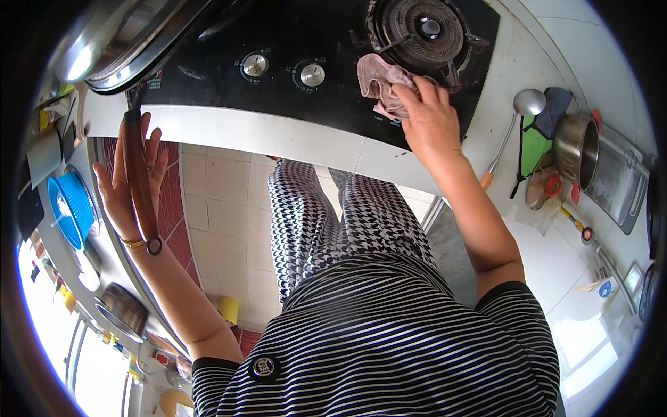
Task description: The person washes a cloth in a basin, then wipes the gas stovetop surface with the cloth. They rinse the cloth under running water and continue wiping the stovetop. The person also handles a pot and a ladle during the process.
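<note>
My right hand [431, 117] grips a crumpled pink cloth [383, 86] against the black glass cooktop [208, 83], just in front of the right gas burner [422, 28]. Two round metal knobs, one [255, 65] left of the other [312, 75], sit on the cooktop to the left of the cloth. At the left, a pan with a lid [130, 47] is partly cut off by the rim of the picture. Its brown wooden handle [139, 182] crosses in front of my left hand [112, 195]. That hand's fingers are spread and not wrapped around the handle; whether they touch it is unclear.
Right of the stove lie a ladle [529, 102], a green and dark cloth item [536, 138] and a steel pot [576, 151]. On the left counter stand a blue basket [68, 208] and another metal pot [122, 313]. The pale counter edge [260, 124] runs before my legs.
</note>
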{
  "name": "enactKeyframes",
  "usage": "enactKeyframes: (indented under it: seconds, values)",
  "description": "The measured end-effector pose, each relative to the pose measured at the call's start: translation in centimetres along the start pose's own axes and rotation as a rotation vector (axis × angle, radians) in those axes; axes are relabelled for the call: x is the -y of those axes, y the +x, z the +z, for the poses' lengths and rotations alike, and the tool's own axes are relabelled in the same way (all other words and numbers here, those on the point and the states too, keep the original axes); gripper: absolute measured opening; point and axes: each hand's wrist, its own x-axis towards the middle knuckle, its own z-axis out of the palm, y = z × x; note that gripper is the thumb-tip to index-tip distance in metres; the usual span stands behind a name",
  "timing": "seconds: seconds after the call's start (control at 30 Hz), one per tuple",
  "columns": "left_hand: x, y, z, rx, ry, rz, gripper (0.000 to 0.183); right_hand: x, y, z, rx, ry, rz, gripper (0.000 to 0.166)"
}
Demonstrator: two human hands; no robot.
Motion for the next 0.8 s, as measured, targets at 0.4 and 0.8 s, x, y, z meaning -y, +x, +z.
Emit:
enactKeyframes:
  seconds: [0.4, 0.8]
  values:
    - [5.8, -8.0, -4.5, -0.235, 0.219, 0.015, 0.053, -8.1, -1.8, -2.2, 0.365, 0.949, 0.616, 0.029]
    - [28.7, -41.0, -11.1, -1.024, -0.208, -0.575, 0.030, 1.1, -8.5, 2.4, 0.241, 1.746, 0.701, 0.043]
